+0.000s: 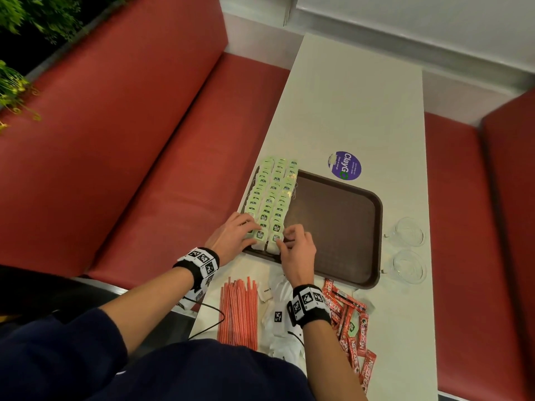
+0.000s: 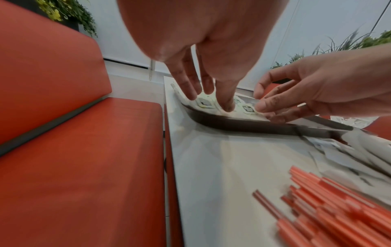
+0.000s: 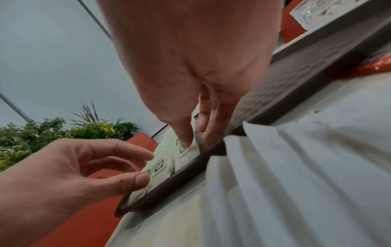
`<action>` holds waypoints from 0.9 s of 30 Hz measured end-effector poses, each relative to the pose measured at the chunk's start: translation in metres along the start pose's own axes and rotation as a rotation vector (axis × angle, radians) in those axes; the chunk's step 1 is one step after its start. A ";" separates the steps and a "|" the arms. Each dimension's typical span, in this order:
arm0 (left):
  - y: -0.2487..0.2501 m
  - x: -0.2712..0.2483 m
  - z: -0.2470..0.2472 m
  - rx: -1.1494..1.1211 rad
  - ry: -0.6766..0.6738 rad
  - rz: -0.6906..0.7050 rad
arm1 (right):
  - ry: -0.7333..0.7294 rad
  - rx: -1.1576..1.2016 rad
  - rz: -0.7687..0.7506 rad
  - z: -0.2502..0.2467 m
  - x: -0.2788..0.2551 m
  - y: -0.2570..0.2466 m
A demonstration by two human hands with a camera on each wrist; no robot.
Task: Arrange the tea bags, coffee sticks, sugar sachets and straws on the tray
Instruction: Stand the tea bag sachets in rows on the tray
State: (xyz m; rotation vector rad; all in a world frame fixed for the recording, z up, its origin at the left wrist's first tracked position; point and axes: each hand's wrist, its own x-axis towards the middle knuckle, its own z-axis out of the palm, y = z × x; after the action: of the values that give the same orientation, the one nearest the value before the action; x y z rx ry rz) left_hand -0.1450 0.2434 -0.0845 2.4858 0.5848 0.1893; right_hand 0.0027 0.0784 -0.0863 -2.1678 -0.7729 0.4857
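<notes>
Both hands work at the near left corner of a brown tray (image 1: 341,227) on a pale counter (image 1: 362,111). Left hand (image 1: 231,235) lies with straight fingers pressing down on the nearest green tea bags (image 1: 272,195), which fill the tray's left side in three overlapping rows. Right hand (image 1: 298,250) pinches the edge of the nearest tea bag in the right-hand row between thumb and forefinger; its other fingers are curled and partly hide that bag. Red-and-white straws (image 1: 238,311) lie bundled on the counter just in front of the tray. White sugar sachets (image 1: 278,314) are heaped beside them, largely covered by the right wrist and its marker band. Red coffee sticks (image 1: 353,328) lie scattered further right, some cut off under the forearm. Two clear glasses (image 1: 409,247) stand right of the tray, faint against the counter. Both wrist views are blurred, so the print on the tea bags cannot be read.
</notes>
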 end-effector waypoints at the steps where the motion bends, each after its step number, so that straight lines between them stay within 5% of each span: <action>1: -0.001 -0.001 0.000 0.004 -0.003 0.000 | 0.001 -0.013 0.011 0.001 -0.002 0.000; 27: 0.003 0.001 0.001 0.065 -0.078 -0.037 | -0.033 -0.127 0.056 0.020 -0.007 -0.017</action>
State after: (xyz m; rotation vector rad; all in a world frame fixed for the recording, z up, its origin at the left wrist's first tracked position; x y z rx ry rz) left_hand -0.1427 0.2415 -0.0840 2.5303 0.6129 0.0589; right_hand -0.0201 0.0930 -0.0850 -2.3097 -0.7814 0.5145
